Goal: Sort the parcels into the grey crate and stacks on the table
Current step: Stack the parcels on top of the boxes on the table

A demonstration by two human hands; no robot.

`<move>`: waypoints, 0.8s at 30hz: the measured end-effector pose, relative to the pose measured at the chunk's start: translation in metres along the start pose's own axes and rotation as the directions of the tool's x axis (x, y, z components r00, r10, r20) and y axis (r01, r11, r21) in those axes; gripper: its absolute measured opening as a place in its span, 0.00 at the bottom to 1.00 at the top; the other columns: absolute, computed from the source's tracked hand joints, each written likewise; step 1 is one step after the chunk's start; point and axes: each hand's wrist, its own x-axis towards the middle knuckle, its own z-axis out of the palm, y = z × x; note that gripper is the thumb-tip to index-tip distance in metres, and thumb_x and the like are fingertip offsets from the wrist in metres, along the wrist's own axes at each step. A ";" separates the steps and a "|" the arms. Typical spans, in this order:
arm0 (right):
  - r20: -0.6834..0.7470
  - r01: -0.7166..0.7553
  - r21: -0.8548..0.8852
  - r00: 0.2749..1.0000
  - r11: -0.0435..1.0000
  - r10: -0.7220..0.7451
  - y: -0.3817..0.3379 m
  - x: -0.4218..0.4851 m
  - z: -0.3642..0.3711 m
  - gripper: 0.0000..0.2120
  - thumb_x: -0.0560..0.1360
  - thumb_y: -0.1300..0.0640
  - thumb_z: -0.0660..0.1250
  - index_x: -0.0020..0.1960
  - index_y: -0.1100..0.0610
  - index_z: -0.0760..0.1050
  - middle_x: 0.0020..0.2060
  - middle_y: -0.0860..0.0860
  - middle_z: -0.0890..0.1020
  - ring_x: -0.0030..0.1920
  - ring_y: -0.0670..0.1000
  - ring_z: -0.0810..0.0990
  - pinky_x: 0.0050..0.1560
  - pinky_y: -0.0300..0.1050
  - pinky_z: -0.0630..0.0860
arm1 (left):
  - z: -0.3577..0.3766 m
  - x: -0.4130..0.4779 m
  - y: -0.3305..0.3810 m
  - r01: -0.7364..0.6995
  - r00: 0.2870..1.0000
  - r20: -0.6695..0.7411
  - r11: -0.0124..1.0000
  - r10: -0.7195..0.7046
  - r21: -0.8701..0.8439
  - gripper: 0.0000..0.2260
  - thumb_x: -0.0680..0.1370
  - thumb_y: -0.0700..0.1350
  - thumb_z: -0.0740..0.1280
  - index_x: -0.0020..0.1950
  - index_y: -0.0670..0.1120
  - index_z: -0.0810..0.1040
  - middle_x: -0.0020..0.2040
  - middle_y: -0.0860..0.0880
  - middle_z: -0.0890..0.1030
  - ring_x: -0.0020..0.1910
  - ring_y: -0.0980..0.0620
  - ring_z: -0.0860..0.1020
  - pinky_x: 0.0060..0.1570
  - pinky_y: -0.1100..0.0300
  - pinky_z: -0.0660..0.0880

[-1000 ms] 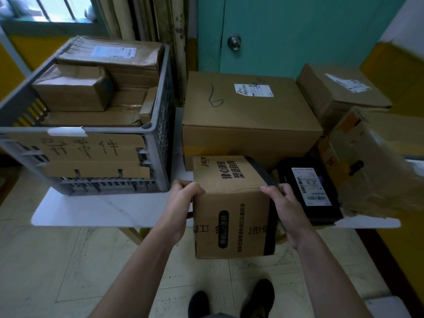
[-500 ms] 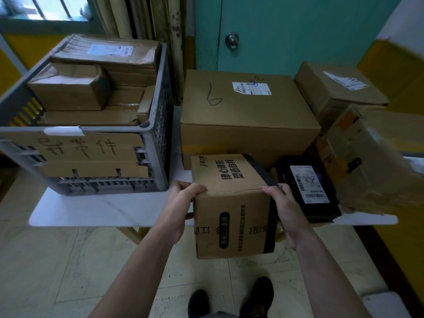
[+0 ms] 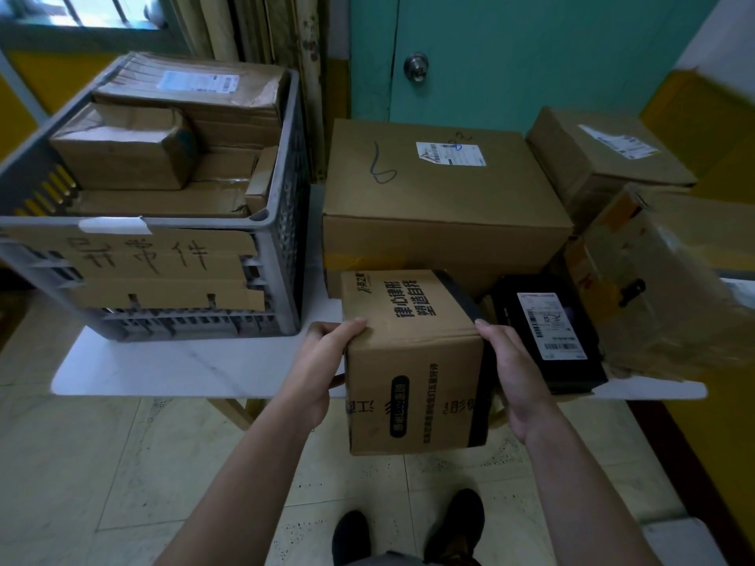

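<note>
The left hand (image 3: 322, 371) and right hand (image 3: 515, 375) grip a printed box (image 3: 412, 361) by its sides at the worktop's (image 3: 196, 367) near edge, right of the grey crate (image 3: 282, 255), left of a black parcel (image 3: 547, 332).

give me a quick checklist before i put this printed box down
1. Grip: left hand and right hand hold the printed box by opposite sides, ok.
2. Box upright: ok.
3. Room in the grey crate: parcels reach its rim, not ok.
4. Bare table in front of the crate: ok.
5. Clearance on the right: black parcel lies close beside the right hand, not ok.
6. Box underside supported: cannot tell.
</note>
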 end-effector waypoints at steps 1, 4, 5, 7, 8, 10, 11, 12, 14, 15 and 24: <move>0.001 0.002 -0.002 1.000 1.000 -0.002 0.000 0.000 0.000 0.16 0.79 0.43 0.62 0.62 0.51 0.73 0.54 0.51 0.79 0.54 0.50 0.76 0.45 0.47 0.70 | 0.000 0.000 0.000 0.001 1.000 0.000 1.000 -0.001 0.003 0.15 0.77 0.53 0.70 0.58 0.47 0.73 0.58 0.44 0.77 0.60 0.46 0.75 0.64 0.43 0.72; 0.003 0.004 -0.001 1.000 1.000 -0.004 0.000 0.001 0.000 0.17 0.79 0.43 0.62 0.63 0.51 0.73 0.54 0.51 0.78 0.53 0.49 0.75 0.44 0.46 0.69 | 0.001 0.000 -0.001 0.009 1.000 0.008 1.000 -0.009 0.004 0.16 0.77 0.54 0.70 0.60 0.47 0.73 0.59 0.44 0.78 0.60 0.46 0.76 0.62 0.45 0.74; 0.006 0.003 0.001 1.000 1.000 -0.003 0.000 0.001 0.000 0.17 0.79 0.43 0.62 0.63 0.51 0.73 0.54 0.51 0.78 0.54 0.48 0.75 0.44 0.46 0.69 | 0.001 0.000 -0.001 0.008 1.000 0.013 1.000 -0.009 0.007 0.17 0.77 0.54 0.70 0.61 0.47 0.73 0.59 0.44 0.78 0.60 0.46 0.76 0.60 0.47 0.74; 0.011 0.007 0.008 1.000 1.000 -0.007 0.000 0.001 0.001 0.16 0.80 0.44 0.61 0.63 0.50 0.74 0.54 0.50 0.79 0.53 0.48 0.76 0.44 0.45 0.69 | 0.001 0.000 -0.001 0.004 1.000 0.017 1.000 -0.005 0.012 0.20 0.77 0.54 0.70 0.65 0.47 0.73 0.59 0.45 0.79 0.59 0.46 0.77 0.56 0.50 0.74; 0.013 0.007 0.010 1.000 1.000 -0.007 0.000 0.002 0.001 0.16 0.80 0.44 0.61 0.63 0.50 0.74 0.54 0.49 0.79 0.53 0.48 0.76 0.44 0.45 0.69 | 0.002 0.000 -0.001 0.002 1.000 0.019 1.000 -0.002 0.015 0.21 0.77 0.54 0.70 0.66 0.47 0.73 0.59 0.45 0.79 0.59 0.47 0.77 0.55 0.50 0.73; 0.017 0.010 0.002 1.000 1.000 -0.010 0.001 0.003 0.000 0.15 0.80 0.44 0.61 0.63 0.50 0.75 0.54 0.50 0.79 0.54 0.48 0.76 0.44 0.46 0.69 | 0.002 -0.001 -0.001 0.002 1.000 0.023 1.000 -0.002 0.018 0.21 0.77 0.54 0.70 0.67 0.48 0.73 0.59 0.45 0.79 0.59 0.47 0.77 0.52 0.52 0.73; 0.017 0.010 -0.007 1.000 1.000 -0.010 0.001 0.002 0.000 0.15 0.80 0.44 0.61 0.62 0.50 0.75 0.55 0.50 0.79 0.54 0.48 0.76 0.45 0.46 0.69 | 0.002 -0.001 -0.001 0.004 1.000 0.022 1.000 -0.005 0.018 0.21 0.77 0.54 0.70 0.67 0.48 0.73 0.58 0.45 0.79 0.58 0.47 0.77 0.52 0.52 0.72; 0.021 0.008 -0.008 1.000 1.000 -0.008 0.001 0.002 0.000 0.15 0.80 0.44 0.61 0.62 0.50 0.75 0.55 0.50 0.79 0.54 0.48 0.76 0.45 0.46 0.69 | 0.002 -0.001 -0.001 0.005 1.000 0.020 1.000 -0.006 0.018 0.21 0.77 0.54 0.70 0.67 0.48 0.73 0.58 0.46 0.79 0.58 0.47 0.77 0.52 0.52 0.72; 0.023 0.002 -0.005 1.000 1.000 -0.002 0.002 0.004 -0.001 0.15 0.80 0.45 0.61 0.62 0.50 0.76 0.54 0.50 0.80 0.54 0.49 0.76 0.45 0.46 0.69 | 0.002 -0.002 -0.001 0.006 1.000 0.021 1.000 -0.007 0.016 0.20 0.77 0.53 0.70 0.66 0.48 0.73 0.58 0.46 0.79 0.58 0.48 0.77 0.52 0.52 0.73; 0.028 0.000 -0.004 1.000 1.000 0.000 0.002 0.003 -0.001 0.15 0.80 0.45 0.61 0.61 0.51 0.76 0.54 0.50 0.80 0.54 0.49 0.77 0.45 0.46 0.69 | 0.002 -0.001 -0.001 0.007 1.000 0.023 1.000 -0.007 0.018 0.20 0.77 0.53 0.70 0.66 0.48 0.73 0.58 0.46 0.79 0.58 0.47 0.77 0.52 0.52 0.73; 0.204 -0.043 -0.005 0.978 0.999 0.043 0.004 0.001 -0.011 0.30 0.67 0.43 0.70 0.68 0.46 0.72 0.61 0.51 0.79 0.61 0.55 0.76 0.59 0.56 0.73 | -0.004 -0.006 -0.001 0.018 0.999 0.052 1.000 -0.017 -0.021 0.18 0.78 0.52 0.69 0.66 0.50 0.77 0.56 0.50 0.83 0.55 0.50 0.80 0.48 0.52 0.75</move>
